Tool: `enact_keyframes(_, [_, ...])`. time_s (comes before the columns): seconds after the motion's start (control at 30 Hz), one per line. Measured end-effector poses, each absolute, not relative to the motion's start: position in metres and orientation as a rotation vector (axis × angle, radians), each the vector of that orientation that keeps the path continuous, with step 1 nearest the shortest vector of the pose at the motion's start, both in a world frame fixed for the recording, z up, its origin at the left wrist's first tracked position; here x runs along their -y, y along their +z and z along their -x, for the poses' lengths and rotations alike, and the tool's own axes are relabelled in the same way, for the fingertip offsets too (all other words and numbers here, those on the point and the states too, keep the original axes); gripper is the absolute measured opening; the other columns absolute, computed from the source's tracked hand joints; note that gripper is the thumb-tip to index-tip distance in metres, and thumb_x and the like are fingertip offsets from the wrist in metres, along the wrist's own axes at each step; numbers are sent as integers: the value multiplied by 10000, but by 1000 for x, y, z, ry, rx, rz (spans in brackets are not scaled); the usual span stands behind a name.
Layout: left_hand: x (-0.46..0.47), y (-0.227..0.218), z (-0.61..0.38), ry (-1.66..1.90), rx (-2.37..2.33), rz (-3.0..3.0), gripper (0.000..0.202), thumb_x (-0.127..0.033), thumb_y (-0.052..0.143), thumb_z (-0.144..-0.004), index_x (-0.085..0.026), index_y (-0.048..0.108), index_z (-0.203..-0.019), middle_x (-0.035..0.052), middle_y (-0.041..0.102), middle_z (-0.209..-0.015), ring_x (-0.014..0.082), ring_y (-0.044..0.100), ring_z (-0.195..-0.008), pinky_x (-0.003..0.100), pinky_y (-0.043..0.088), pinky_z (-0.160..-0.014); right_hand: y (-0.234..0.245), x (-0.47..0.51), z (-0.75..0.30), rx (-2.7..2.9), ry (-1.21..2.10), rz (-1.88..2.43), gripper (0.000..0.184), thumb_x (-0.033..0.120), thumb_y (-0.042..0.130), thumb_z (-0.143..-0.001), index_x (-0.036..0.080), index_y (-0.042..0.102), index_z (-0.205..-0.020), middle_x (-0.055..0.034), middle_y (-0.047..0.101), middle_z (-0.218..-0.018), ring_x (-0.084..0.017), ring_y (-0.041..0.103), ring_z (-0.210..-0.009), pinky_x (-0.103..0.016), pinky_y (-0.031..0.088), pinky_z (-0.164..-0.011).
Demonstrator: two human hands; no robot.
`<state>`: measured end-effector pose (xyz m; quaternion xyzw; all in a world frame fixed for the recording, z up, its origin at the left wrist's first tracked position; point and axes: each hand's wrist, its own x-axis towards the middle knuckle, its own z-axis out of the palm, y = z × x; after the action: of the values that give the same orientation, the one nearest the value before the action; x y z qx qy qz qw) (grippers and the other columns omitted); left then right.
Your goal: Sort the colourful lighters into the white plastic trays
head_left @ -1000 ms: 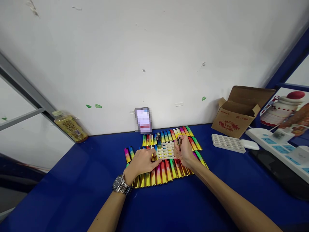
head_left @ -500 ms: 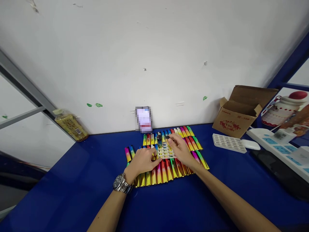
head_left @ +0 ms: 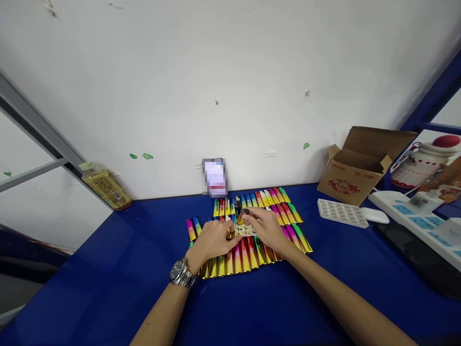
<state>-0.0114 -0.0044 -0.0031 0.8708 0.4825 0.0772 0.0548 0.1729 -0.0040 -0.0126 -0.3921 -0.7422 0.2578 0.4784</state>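
Observation:
A white tray with rows of holes (head_left: 248, 232) sits among the laid-out lighters on the blue table. My left hand (head_left: 213, 239), with a metal watch on its wrist, is closed at the tray's left edge, thumb at the near corner. Between the fingers of my right hand (head_left: 269, 228) is a black-topped lighter (head_left: 245, 211), tilted over the tray. Another black-topped lighter (head_left: 237, 204) stands upright at the tray's far left corner. Rows of shiny lighters (head_left: 247, 254), gold blending into red, pink, green and blue, lie around the tray. My hands hide some of them.
A phone (head_left: 215, 178) with a blurred screen leans against the wall. At the left lies a tilted drink bottle (head_left: 107, 186). On the right are an open cardboard box (head_left: 347, 180), a second holed tray (head_left: 342, 213), a white mouse (head_left: 374, 215) and a power strip (head_left: 418, 221).
My right hand has moved left with the lighter, bringing it close to the upright one at the tray's far left. My left hand has stayed in place.

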Motion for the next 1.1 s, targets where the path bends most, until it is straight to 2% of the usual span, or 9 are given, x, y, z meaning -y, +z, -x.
enact_keyframes(0.13, [5,-3,11,231,-1463,-2649,335,-487,475,-850,-187,559,-727,19,628,-597,177,581,-542,255,256,-486,-18,3,-171,1880,530,966,201,315,469,-921,207,635,-891,-39,643,-756,-175,586,-698,-297,438,-621])
enact_keyframes(0.3, [5,-2,11,236,-1462,-2645,338,-489,473,-851,-187,552,-721,15,610,-577,172,574,-538,252,250,-489,-20,4,-168,1959,350,1087,252,337,443,-938,182,631,-1001,-104,647,-903,-198,595,-775,-323,450,-659])
enact_keyframes(0.6, [5,0,12,288,-1414,-2619,361,-500,481,-833,-186,548,-668,8,593,-541,156,544,-494,249,298,-494,-17,7,-168,1945,322,1140,264,357,423,-941,186,552,-788,-51,596,-734,-156,524,-625,-273,366,-556])
enact_keyframes(0.73, [1,15,22,336,-1495,-2526,268,-345,452,-833,-184,567,-652,15,616,-559,151,573,-525,240,347,-525,-15,8,-172,1881,266,1142,303,317,368,-952,194,506,-712,-28,543,-638,-143,457,-561,-278,313,-535])
enact_keyframes(0.83, [-4,24,42,282,-2059,-2365,311,-304,362,-855,-170,606,-716,78,666,-651,220,637,-628,271,390,-562,-14,8,-175,1846,237,1151,325,285,323,-954,201,483,-683,-13,506,-588,-133,399,-516,-278,276,-513])
enact_keyframes(0.93, [-10,23,68,82,-2537,-2019,321,-293,358,-837,-132,635,-816,187,694,-843,329,670,-778,351,445,-621,-13,7,-176,1820,225,1183,340,286,319,-947,207,459,-647,-3,474,-554,-130,367,-492,-280,257,-501])
enact_keyframes(1.0, [-14,18,84,-43,-2455,-1960,349,-341,369,-832,-126,644,-839,213,691,-901,348,674,-823,369,462,-643,-13,7,-177,1817,217,1193,339,286,321,-942,208,450,-638,-1,462,-546,-131,367,-491,-278,254,-499])
enact_keyframes(1.1, [-18,10,95,-123,-2280,-1947,382,-398,377,-819,-129,648,-812,224,697,-878,361,676,-835,366,465,-640,-13,7,-177,1819,217,1198,330,274,327,-935,209,441,-633,2,447,-541,-130,362,-487,-276,250,-501])
